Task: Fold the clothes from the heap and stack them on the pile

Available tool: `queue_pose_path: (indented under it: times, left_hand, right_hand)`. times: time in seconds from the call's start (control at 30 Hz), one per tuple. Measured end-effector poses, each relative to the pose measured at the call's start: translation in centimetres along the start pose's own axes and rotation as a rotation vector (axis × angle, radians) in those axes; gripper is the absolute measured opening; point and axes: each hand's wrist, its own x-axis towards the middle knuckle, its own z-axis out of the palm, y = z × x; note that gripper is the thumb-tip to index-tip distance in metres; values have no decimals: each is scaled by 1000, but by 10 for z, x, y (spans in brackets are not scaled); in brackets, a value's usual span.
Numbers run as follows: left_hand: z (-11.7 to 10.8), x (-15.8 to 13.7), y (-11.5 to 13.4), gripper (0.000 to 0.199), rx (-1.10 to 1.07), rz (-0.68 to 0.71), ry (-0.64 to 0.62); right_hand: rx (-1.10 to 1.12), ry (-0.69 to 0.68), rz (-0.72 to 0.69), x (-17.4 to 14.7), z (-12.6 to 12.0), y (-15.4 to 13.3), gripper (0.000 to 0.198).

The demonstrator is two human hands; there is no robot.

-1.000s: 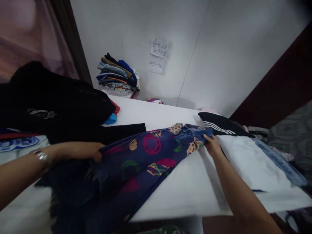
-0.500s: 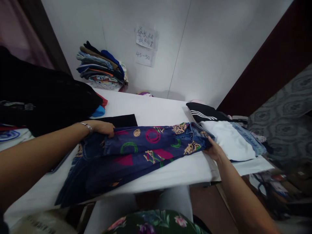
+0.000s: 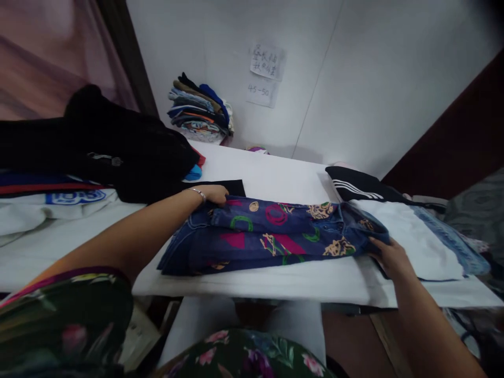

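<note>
Pale wall [image 3: 354, 94] rises behind a long white table [image 3: 271, 168], with two handwritten paper notes [image 3: 262, 92] stuck on it and a pink curtain [image 3: 51, 58] hanging at the left. Against the wall stands a stack of folded clothes [image 3: 200, 110]; a heap of black clothing [image 3: 134, 149] covers the table's left part, and at the right a white garment [image 3: 409, 239] lies just in front of a black one with three white stripes [image 3: 350, 184]. Between these, a printed denim garment [image 3: 275, 231] lies lengthwise along the front of the table. Both hands are well apart, each closed on it: the left hand [image 3: 216, 193] on its far edge near the left end, the right hand [image 3: 389, 255] on the near side of its right end. One second ago its left part drooped, bunched and blurred, over the front edge; now that end lies flat on the tabletop.
</note>
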Motion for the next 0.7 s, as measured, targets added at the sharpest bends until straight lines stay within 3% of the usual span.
queue_pose_path:
  times: [0.07,0.13,0.17,0.23,0.27,0.37,0.47,0.57,0.7]
  left_hand:
    - [-4,-8,-10,45,7,-28,115]
    - [-7,-24,-22,45,-8,-52,305]
    - [-7,-33,-28,44,-28,-62,406]
    - [0,-55,-38,40,-101,-75,548]
    - [7,-66,-42,38,-152,-79,577]
    - [37,-97,-49,34,-300,-109,565]
    - [74,-121,-51,33,-353,-138,547]
    - [103,-136,-50,34,-356,-160,527]
    - [119,-140,-46,36,-336,-174,534]
  right_hand:
    - [-221,112,-142,-10,1,-4,46]
    - [-520,193,-460,-22,10,-14,55]
    - [-628,179,-645,-30,19,-18,55]
    - [-657,16,-900,-49,45,-23,48]
    - [-613,-122,-948,-60,62,-23,43]
    - [-448,-614,-898,-100,121,-18,33]
    - [-398,-929,-959,-141,180,-20,29]
    - [-492,-1065,-1055,-171,229,-30,37]
    - [-719,-1068,-1103,-180,283,-36,55]
